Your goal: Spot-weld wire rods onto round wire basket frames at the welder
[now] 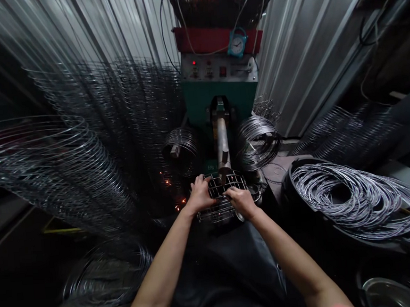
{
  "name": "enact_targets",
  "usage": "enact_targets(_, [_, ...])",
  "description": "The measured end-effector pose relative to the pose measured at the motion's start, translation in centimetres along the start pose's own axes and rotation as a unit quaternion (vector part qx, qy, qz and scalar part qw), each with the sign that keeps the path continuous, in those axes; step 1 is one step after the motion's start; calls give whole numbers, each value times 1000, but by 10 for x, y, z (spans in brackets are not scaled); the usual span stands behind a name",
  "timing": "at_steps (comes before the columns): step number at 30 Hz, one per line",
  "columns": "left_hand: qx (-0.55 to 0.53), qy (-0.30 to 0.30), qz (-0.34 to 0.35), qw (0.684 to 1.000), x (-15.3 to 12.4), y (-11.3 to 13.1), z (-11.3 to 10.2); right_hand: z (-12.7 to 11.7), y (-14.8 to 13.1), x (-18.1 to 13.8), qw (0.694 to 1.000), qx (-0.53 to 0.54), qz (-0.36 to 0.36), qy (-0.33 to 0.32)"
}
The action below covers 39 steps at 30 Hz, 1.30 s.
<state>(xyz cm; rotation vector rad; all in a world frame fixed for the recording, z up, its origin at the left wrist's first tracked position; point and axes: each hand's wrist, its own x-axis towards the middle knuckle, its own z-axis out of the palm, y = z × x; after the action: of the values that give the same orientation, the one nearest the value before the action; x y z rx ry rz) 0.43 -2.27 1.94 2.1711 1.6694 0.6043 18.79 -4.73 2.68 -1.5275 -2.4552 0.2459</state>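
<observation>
A small wire basket (225, 182) with a grid of metal wires is held under the arm of a green spot welding machine (220, 95). My left hand (200, 195) grips the basket's left side, with its thumb pointing inward. On the near right side, my right hand (242, 201) is closed on the basket's wire edge. The welder's metal electrode arm (223, 145) reaches down to the wires between my hands. Orange sparks (180, 204) glow to the left of my left hand. Whether the right fingers also pinch a loose wire, I cannot make out.
Wire coils hang left (181, 143) and right (260, 139) of the welder arm. A black tub (289, 189) of wire rings (339, 195) stands on the right. Tall stacks of wire frames (96, 167) rise on the left. A blue clock (237, 43) hangs above the control panel (234, 69).
</observation>
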Motion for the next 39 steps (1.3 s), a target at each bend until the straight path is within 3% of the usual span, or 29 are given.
enact_targets(4, [-17,-8,2,1000,5,0,-2,2,5,-6,990,108,14,89])
enact_targets(6, [-12,1,-4,1000,4,0,-1,5,10,-23,957,236,47,161])
enact_targets(8, [-8,14,-14,1000,6,0,1,11,16,-44,891,398,123,184])
enact_targets(11, [-6,36,-23,999,13,-3,2,23,26,-75,735,610,274,110])
enact_targets(13, [-6,45,-36,998,20,-6,0,31,32,-91,639,684,343,71])
enact_targets(15, [-6,48,-48,998,26,-7,-2,38,37,-103,581,717,379,69])
enact_targets(19, [-7,36,-49,998,33,-5,-6,48,44,-122,520,749,399,96])
enact_targets(22, [-6,22,-51,998,33,-9,-7,53,51,-132,474,778,405,81])
enact_targets(26, [-30,-17,-38,999,13,-36,-7,56,64,-134,436,802,399,83])
enact_targets(28, [-63,-32,-55,996,-3,-55,-1,57,68,-131,447,794,400,98])
enact_targets(29, [-83,-36,-68,994,-10,-63,4,58,69,-130,468,781,401,108])
enact_targets(31, [-142,-20,-89,986,-21,-76,17,62,68,-130,555,715,400,147])
enact_targets(34, [-261,69,-100,958,-25,-85,38,77,65,-145,744,525,358,207])
enact_targets(35, [-295,99,-102,945,-25,-86,44,84,65,-152,795,463,333,209])
enact_targets(37, [-334,145,-99,926,-25,-86,51,96,66,-168,863,377,281,185])
enact_targets(39, [-331,180,-92,922,-30,-84,51,100,68,-178,899,333,240,150])
